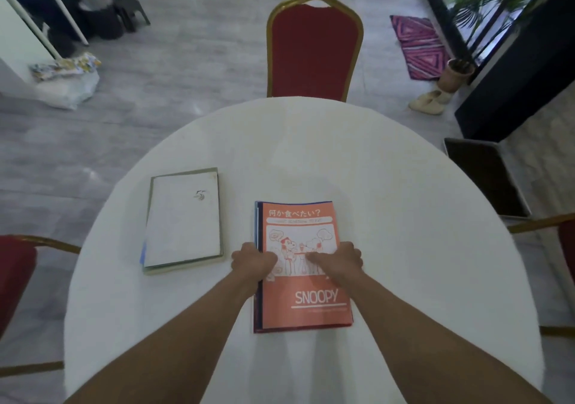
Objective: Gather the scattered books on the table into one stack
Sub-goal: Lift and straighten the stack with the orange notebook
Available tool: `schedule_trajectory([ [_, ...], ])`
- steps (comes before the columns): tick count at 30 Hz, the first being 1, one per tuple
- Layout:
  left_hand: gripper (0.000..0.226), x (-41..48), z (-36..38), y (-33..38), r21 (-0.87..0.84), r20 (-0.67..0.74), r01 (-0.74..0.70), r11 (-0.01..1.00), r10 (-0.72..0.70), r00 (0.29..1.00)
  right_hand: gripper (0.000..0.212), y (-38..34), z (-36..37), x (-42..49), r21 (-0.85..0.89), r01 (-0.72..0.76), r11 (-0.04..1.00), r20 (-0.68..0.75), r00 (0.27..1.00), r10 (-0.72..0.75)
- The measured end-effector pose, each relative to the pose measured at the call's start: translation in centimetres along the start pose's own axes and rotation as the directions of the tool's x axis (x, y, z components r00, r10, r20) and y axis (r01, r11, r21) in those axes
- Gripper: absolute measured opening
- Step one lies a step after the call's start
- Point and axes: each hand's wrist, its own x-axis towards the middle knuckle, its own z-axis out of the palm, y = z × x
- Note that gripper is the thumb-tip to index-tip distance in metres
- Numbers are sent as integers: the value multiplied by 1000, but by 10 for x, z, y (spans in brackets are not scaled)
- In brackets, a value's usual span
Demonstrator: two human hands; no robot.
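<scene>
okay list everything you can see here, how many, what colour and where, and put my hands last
table: one, white, round, centre
orange book: one, tops a small pile, near edge of table
white book: one, tops a second pile, left of the orange book, apart from it
chairs: three, red with gold frames, far side, left and right edges
rug: one, pink patterned, floor far right
pot: one, tan, beside the rug
slippers: a pair, cream, floor near the pot
left hand: gripping the orange pile's left edge
right hand: on the orange cover
</scene>
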Motion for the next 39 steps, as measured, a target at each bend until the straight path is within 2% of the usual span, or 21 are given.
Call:
schedule_trajectory([
  [5, 52, -19, -5, 11, -249, 127, -5, 969, 38, 991, 112, 9, -8, 3, 198, 4, 980, 101, 995, -25],
  [6, 49, -25, -7, 11, -267, 132, -17, 964, 54, 990, 109, 5, -16, -8, 268, 10, 963, 129, 991, -47],
  [9, 36, -42, -13, 10, -315, 83, -84, 945, 115, 990, 79, -11, -43, -60, 443, 31, 896, 176, 977, -121],
  [11, 25, -57, -19, 11, -358, 48, -158, 920, 187, 981, 70, -10, -54, -78, 480, 108, 871, 152, 967, -203],
  [13, 27, -73, -28, 14, -381, 57, -246, 891, 288, 956, 63, -8, -62, -94, 493, 230, 839, 70, 951, -301],
  [15, 37, -90, -37, 14, -384, 102, -335, 860, 400, 911, 56, -4, -67, -107, 522, 324, 789, 7, 924, -384],
  [17, 43, -103, -42, 9, -359, 139, -397, 845, 469, 872, 48, 5, -71, -120, 556, 357, 751, -12, 907, -422],
  [20, 40, -115, -43, 1, -316, 167, -452, 834, 518, 839, 42, 17, -74, -132, 578, 393, 715, -39, 888, -458],
  [25, 36, -125, -47, -11, -248, 150, -507, 825, 550, 822, 36, 24, -82, -138, 566, 508, 649, -99, 823, -559],
  [28, 40, -129, -47, -24, -199, 183, -506, 839, 539, 822, 34, 34, -78, -139, 562, 500, 660, -49, 816, -576],
  [34, 40, -134, -49, -32, -115, 223, -506, 855, 519, 825, 50, 65, -64, -140, 580, 450, 679, 36, 818, -574],
  [39, 39, -137, -47, -28, -150, 184, -478, 866, 499, 847, 33, 57, -68, -140, 570, 407, 714, 36, 856, -516],
])
